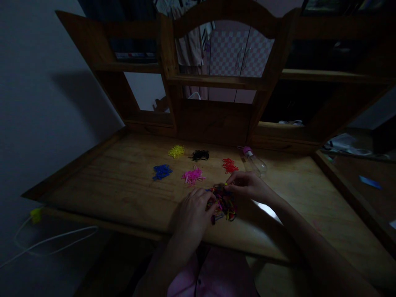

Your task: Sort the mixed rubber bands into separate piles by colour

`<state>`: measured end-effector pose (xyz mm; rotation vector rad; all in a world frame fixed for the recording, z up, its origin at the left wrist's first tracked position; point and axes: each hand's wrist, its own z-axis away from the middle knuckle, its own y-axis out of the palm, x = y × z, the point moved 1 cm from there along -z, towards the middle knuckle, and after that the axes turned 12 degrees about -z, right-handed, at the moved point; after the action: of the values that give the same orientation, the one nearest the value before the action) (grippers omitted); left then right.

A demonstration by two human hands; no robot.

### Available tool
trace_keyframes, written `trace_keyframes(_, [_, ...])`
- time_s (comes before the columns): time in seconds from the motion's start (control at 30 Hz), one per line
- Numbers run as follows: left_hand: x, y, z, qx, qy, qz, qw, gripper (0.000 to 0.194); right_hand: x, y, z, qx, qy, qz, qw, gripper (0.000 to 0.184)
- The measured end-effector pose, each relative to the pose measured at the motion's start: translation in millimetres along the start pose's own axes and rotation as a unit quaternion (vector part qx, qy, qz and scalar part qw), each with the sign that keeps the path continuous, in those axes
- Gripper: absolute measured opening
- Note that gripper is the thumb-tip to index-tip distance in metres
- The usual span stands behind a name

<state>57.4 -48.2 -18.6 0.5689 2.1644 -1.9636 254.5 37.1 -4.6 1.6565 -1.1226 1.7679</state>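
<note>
A mixed heap of small coloured rubber bands (227, 204) lies on the wooden desk between my hands. My left hand (196, 208) rests at the heap's left side, its fingers curled in at the bands; what they pinch, if anything, is hidden. Over the far edge of the heap, my right hand (246, 185) pinches a rubber band (226, 185) with a bit of yellow showing at the fingertips. Beyond the hands lie sorted piles: blue bands (162, 172), pink bands (193, 176), yellow bands (176, 152), black bands (200, 155) and red bands (229, 166).
A clear bottle (256, 163) with a purple cap lies on its side behind my right hand. A wooden shelf unit (216, 82) rises along the back of the desk (108, 181). At the left, a white cord (62, 237) hangs by the desk's front edge.
</note>
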Motion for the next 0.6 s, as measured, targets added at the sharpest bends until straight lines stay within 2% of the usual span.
trace_keyframes(0.13, [1.4, 1.0, 0.2, -0.003, -0.009, 0.016, 1.000, 0.008, 4.8, -0.6, -0.4, -0.006, 0.015, -0.023, 1.000, 0.030])
trace_keyframes(0.4, [4.9, 1.2, 2.3, -0.044, -0.005, 0.058, 0.997, 0.011, 10.9, -0.5, -1.4, -0.031, 0.028, -0.030, 0.999, 0.031])
trace_keyframes(0.6, [7.6, -0.1, 1.0, -0.054, 0.011, 0.069, 0.996, 0.010, 7.9, -1.6, -2.0, -0.038, 0.032, -0.044, 0.998, 0.030])
